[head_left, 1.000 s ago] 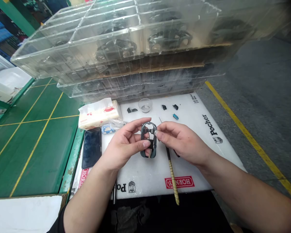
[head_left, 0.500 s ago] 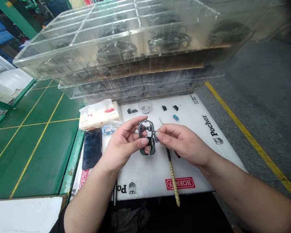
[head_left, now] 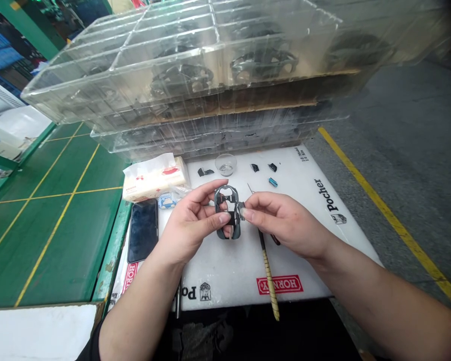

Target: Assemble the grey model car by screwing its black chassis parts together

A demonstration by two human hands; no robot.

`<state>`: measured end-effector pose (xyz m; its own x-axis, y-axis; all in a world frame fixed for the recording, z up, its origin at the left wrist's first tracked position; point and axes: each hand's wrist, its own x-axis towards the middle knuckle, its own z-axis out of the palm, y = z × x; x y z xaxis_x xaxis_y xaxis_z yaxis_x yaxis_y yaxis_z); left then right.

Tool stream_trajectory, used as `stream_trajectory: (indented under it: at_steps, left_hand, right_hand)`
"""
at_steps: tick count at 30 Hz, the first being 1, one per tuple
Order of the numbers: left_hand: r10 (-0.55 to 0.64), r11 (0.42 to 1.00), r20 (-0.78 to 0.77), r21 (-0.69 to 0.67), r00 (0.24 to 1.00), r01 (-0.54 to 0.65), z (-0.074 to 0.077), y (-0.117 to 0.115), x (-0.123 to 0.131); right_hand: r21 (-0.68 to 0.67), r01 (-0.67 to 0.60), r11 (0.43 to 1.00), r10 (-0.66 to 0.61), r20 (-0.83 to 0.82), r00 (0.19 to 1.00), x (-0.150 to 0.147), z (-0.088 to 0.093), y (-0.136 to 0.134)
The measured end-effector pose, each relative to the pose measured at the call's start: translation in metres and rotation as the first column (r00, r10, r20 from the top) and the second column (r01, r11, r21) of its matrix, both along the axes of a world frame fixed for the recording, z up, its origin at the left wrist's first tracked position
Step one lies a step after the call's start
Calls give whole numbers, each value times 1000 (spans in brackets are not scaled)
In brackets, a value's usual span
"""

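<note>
My left hand (head_left: 190,225) is closed on a small dark model car body (head_left: 228,210), with thumb and fingers round its left side, held above the white foam board (head_left: 315,200). At the body's right edge my right hand (head_left: 281,220) pinches a tiny dark part against it. A thin brush with a striped handle (head_left: 268,281) lies on the board under my right hand.
Stacked clear plastic trays (head_left: 195,65) holding dark car bodies stand at the back. On the board lie a small clear cup (head_left: 225,163), little dark parts (head_left: 254,167), a blue piece (head_left: 272,182), a tissue pack (head_left: 154,178) and a phone (head_left: 143,229). A green table (head_left: 41,210) is at the left.
Both hands with the car body have risen slightly and the body has tilted a little; my right fingertips have closed in on its right edge.
</note>
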<state>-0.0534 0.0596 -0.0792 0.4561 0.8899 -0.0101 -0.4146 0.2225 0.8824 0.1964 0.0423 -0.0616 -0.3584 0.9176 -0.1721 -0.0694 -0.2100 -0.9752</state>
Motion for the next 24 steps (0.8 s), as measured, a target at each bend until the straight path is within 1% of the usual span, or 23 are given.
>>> stream_trajectory:
  at_steps: [6,9,24]
  left_hand:
    - [34,998,-60,46,998,-32,0,-2,0]
    - [37,997,-58,64,998,-33,1,-2,1]
    - [85,985,-170,162,982,-57,7,-7,-1]
  right_hand:
    - [-104,-37,994,25,-115,993,1,-1,0]
    - [-126,-52,991,32,-157,987,1,-1,0]
    - [-140,-41,989,19,-159,987,-1,-1,-1]
